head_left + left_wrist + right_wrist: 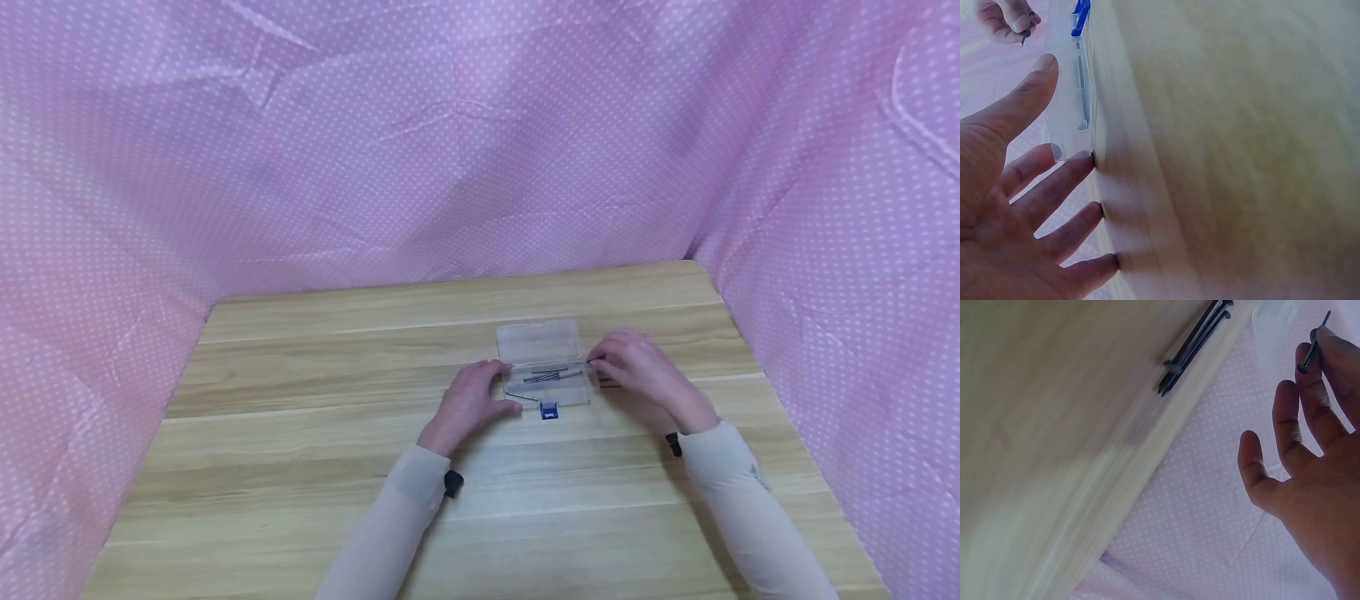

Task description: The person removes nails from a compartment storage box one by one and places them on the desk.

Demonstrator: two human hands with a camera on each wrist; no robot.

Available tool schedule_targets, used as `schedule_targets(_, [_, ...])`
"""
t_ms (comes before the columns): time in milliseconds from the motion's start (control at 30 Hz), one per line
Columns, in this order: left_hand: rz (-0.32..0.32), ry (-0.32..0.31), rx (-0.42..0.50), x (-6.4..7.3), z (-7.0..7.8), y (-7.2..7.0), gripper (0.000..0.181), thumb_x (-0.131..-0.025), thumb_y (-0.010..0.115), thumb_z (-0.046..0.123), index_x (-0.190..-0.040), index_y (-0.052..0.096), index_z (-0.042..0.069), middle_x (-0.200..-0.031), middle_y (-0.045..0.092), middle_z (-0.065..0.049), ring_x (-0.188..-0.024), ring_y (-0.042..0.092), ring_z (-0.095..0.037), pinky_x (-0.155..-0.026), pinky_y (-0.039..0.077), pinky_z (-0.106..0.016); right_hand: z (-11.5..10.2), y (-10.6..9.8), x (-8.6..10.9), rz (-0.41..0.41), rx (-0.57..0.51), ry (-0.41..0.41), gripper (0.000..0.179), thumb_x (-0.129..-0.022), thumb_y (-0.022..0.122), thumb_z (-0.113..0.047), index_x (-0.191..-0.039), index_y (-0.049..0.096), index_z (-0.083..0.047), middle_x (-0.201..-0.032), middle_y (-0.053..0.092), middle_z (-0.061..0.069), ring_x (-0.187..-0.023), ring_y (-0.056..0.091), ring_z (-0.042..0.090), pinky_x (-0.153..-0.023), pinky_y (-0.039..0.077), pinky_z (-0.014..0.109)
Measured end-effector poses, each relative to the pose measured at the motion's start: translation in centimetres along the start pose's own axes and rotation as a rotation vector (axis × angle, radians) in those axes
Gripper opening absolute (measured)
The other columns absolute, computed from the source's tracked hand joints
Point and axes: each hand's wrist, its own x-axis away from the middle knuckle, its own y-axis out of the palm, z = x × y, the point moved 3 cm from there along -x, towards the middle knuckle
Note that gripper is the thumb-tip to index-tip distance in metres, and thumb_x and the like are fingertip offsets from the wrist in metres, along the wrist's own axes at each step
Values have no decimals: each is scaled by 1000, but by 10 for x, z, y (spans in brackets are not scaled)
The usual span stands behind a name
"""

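Note:
A clear plastic box [567,394] lies on the table with its lid [537,342] folded back and a blue latch [550,412] at the front. Several dark nails [543,377] rest inside, and one more nail [522,396] lies along the front compartment. My left hand [470,400] holds the box's left end, thumb at the front corner and fingertips at the end wall. Between thumb and index finger, my right hand [637,364] pinches a nail [1314,353] over the box's right end. The other right-hand fingers are spread.
Several loose nails [1194,347] lie on the wooden table [315,450] to the right of the box, partly under my right hand in the head view. Pink dotted cloth [420,150] stands behind the table and along both sides.

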Motion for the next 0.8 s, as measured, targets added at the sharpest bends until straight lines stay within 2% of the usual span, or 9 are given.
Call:
schedule_targets(433, [-2, 2, -2, 0, 0, -1, 68, -79, 90, 38, -136, 64, 12, -128, 67, -9, -125, 57, -32, -107, 47, -50, 10, -3, 11, 29, -19, 60, 9, -91, 77, -7, -100, 77, -7, -102, 75, 10, -103, 65, 36, -95, 47, 60])
schedule_targets(800, [-4, 4, 1, -1, 0, 0, 67, -79, 91, 37, -136, 64, 12, -127, 67, -8, -125, 57, -32, -107, 47, -49, 21, -3, 18, 32, -11, 93, 9, -90, 79, -8, -99, 77, -9, -99, 75, 8, -101, 65, 35, -95, 47, 61])
